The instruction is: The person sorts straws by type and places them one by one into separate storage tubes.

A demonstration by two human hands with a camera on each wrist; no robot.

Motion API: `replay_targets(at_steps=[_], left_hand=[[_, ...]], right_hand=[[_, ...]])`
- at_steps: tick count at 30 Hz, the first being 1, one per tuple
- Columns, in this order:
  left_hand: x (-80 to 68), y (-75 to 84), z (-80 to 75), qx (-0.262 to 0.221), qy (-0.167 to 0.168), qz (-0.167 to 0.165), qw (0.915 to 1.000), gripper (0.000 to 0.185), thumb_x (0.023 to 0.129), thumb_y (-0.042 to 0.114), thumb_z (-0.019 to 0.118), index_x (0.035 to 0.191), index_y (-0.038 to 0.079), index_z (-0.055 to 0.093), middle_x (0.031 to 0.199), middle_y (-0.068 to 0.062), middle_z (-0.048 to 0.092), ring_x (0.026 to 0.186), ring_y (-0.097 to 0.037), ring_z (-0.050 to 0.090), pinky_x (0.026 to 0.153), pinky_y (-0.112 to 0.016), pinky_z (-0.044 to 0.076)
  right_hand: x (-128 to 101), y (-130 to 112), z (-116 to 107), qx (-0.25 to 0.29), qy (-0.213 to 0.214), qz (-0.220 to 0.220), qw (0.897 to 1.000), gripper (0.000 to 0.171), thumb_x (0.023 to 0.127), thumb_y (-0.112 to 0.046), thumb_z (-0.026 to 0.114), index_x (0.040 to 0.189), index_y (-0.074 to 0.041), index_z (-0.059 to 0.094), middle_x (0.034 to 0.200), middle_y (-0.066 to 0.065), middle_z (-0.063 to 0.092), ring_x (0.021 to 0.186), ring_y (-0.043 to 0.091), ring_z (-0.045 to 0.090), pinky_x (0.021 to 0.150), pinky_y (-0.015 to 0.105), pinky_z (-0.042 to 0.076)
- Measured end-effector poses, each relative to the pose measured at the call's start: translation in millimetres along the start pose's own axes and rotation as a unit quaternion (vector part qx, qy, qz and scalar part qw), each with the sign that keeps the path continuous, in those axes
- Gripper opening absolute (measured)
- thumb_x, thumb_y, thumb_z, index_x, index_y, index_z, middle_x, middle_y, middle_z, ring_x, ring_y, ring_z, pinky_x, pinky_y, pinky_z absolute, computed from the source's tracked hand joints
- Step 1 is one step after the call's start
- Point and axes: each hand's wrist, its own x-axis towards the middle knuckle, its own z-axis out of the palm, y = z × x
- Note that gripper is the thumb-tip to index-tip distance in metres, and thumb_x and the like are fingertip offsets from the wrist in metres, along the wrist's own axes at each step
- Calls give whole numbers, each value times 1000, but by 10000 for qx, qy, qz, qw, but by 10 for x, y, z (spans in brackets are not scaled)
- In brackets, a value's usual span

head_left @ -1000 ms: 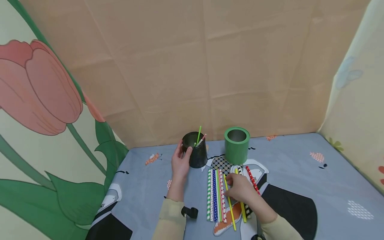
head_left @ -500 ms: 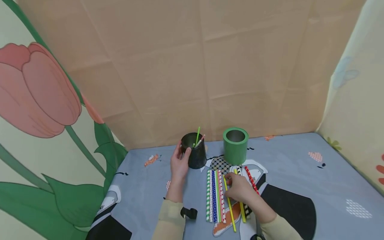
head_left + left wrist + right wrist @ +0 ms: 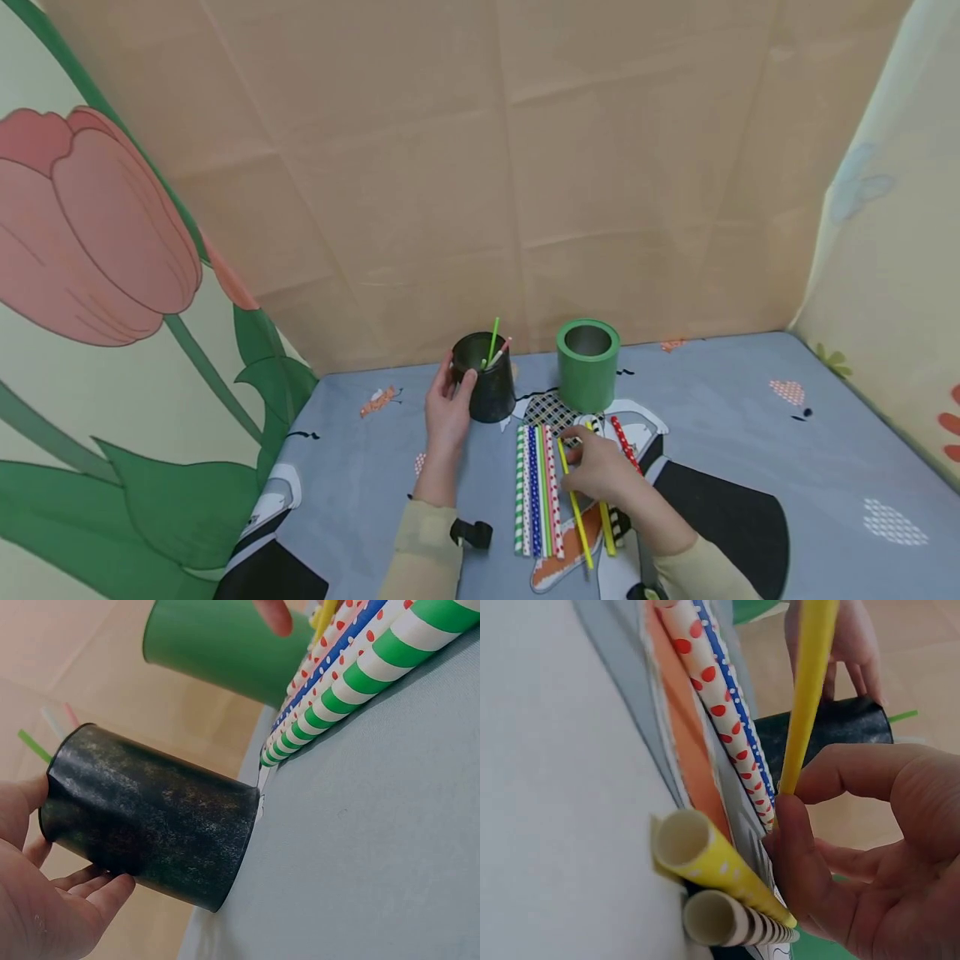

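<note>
My left hand [image 3: 452, 390] grips the side of a black cup [image 3: 487, 385] that holds a green straw and a pink one. In the left wrist view the fingers [image 3: 90, 889] curl round the black cup [image 3: 157, 817]. My right hand [image 3: 576, 443] pinches the far end of a thin yellow straw [image 3: 577, 512] that lies among a row of patterned paper straws [image 3: 534, 492]. The right wrist view shows thumb and fingers [image 3: 795, 847] closed on the yellow straw [image 3: 810, 682], beside a red-dotted straw [image 3: 712, 697] and a yellow dotted straw [image 3: 705, 859].
An empty green cup [image 3: 587, 362] stands right of the black one, just beyond the straws. A red dotted straw [image 3: 624, 442] lies to the right of my right hand. Everything rests on a grey printed cloth [image 3: 750, 433], with paper walls behind and at both sides.
My right hand has shifted slightly toward the far end of the thin yellow straw and closed on it. The left hand has stayed on the black cup.
</note>
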Motion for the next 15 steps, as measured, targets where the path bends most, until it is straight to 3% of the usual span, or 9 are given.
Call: replay_targets(at_steps=[6,15], left_hand=[[-2,7,-5,0,7,24,10000,63,103,33,75,161,26,51,160,-13,52,152,-34,44,120,-52,40],[-1,3,-3,30,0,12,10000,64,104,33,74,162,25,50,161,-14,51,152,-35,43,120,-54,40]], right_hand=[[-27,-16,-39,168,-71,42,9998,82,75,-1,86,150,-3,54,97,6,67,77,22,65,63,35,56],[-54,-27,-127,292,-108,83,9995,66,82,-11,86,143,-5,61,91,8,65,70,22,63,60,33,52]])
